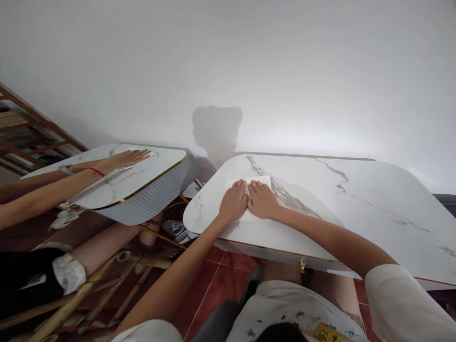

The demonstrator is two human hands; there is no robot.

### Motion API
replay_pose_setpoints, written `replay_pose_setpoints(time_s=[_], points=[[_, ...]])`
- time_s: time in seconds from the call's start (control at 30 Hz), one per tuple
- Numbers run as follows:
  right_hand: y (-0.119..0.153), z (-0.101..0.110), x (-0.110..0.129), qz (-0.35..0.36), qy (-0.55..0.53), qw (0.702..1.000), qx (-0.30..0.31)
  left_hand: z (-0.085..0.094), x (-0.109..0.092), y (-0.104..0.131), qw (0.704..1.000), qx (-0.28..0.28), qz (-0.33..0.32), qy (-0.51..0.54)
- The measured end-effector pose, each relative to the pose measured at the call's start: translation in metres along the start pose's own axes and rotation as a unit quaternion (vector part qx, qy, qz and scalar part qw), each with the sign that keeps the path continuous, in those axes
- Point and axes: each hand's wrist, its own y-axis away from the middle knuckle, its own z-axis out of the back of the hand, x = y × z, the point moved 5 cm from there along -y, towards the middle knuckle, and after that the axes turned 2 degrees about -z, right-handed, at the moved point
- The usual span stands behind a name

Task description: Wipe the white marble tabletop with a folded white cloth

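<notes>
A white cloth or tissue [262, 180] lies flat on the white marble-patterned tabletop [370, 190] in front of me. My left hand [233, 200] rests flat on its left part, fingers stretched forward. Beside it, touching at the thumbs, my right hand [262, 198] presses palm down on the same white sheet. Neither hand grips it; both sets of fingers lie extended. A grey-brown vein runs through the tabletop just right of the sheet. What lies under my palms is hidden.
To the left, another person's hands [133, 156] lie on a second marble-patterned table [160, 166] with a gold edge. A bamboo chair [96, 285] stands below it. A small gold knob [302, 265] sits under my table's front edge. Behind rises a white wall [302, 71].
</notes>
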Motion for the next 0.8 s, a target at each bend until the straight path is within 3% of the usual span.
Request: replay_pose_setpoints(time_s=[0.3,0.5,0.63,0.8], points=[[-0.084,-0.017,-0.049,-0.023,0.012,1.000,-0.012,-0.028,0.041,-0.097,0.997,-0.048,-0.019,0.062],[-0.133,-0.032,-0.072,-0.044,-0.003,0.999,-0.015,-0.044,0.065,-0.147,0.997,-0.056,-0.039,0.046],[-0.153,-0.035,-0.090,-0.057,0.000,0.998,-0.026,-0.049,0.064,-0.172,0.997,-0.069,-0.033,0.024],[-0.157,-0.029,-0.119,-0.089,0.020,0.996,-0.019,-0.051,0.040,-0.197,0.997,-0.056,-0.040,0.035]])
